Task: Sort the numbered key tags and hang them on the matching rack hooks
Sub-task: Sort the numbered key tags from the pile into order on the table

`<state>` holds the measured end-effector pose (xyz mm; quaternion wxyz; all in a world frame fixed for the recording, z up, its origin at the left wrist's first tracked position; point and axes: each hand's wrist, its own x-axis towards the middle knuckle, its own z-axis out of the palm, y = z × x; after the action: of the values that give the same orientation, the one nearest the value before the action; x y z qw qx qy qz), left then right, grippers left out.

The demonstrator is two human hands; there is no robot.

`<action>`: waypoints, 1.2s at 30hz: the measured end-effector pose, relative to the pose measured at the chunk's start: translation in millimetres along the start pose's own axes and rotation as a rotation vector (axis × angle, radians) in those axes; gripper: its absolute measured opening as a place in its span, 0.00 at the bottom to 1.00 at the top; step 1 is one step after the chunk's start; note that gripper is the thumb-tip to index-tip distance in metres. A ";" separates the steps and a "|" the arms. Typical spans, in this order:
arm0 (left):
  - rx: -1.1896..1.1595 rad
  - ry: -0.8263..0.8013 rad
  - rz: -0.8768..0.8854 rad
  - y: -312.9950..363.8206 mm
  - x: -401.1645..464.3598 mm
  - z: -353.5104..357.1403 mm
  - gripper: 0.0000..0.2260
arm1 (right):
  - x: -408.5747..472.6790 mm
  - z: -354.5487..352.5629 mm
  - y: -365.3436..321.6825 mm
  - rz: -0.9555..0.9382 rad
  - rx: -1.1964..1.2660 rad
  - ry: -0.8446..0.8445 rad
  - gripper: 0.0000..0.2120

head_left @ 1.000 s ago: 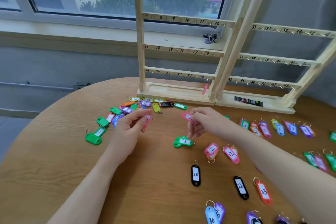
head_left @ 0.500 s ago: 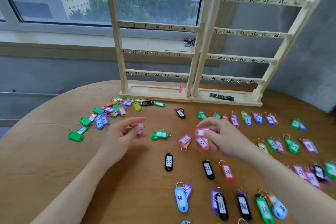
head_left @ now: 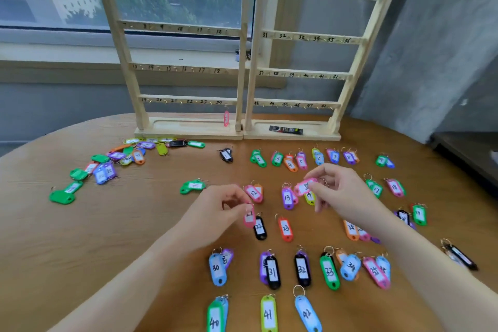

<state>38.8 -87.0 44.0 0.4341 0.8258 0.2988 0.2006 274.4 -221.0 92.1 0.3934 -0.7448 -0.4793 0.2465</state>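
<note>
Mostly the tags lie sorted on the table [head_left: 80, 250], only one [head_left: 226, 118] hangs on the rack [head_left: 188, 101], and each hand [head_left: 215, 210] [head_left: 342, 191] pinches a pink tag [head_left: 249, 217] [head_left: 304, 186].

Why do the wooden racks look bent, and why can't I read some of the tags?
Head view: the wide-angle lens bows the racks outward; daylight from the window is soft, without glare; the pink tags in the left hand and right hand are motion-blurred, while tags 31 and 41 read clearly.
</note>
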 end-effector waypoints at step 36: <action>0.151 0.254 -0.071 -19.5 5.6 -0.7 0.06 | 5.1 -7.8 30.8 -0.025 -0.614 -0.394 0.11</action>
<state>36.3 -74.1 28.5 0.3365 0.8130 0.3945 0.2649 298.4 -226.2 71.3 0.0545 -0.7605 -0.6066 0.2251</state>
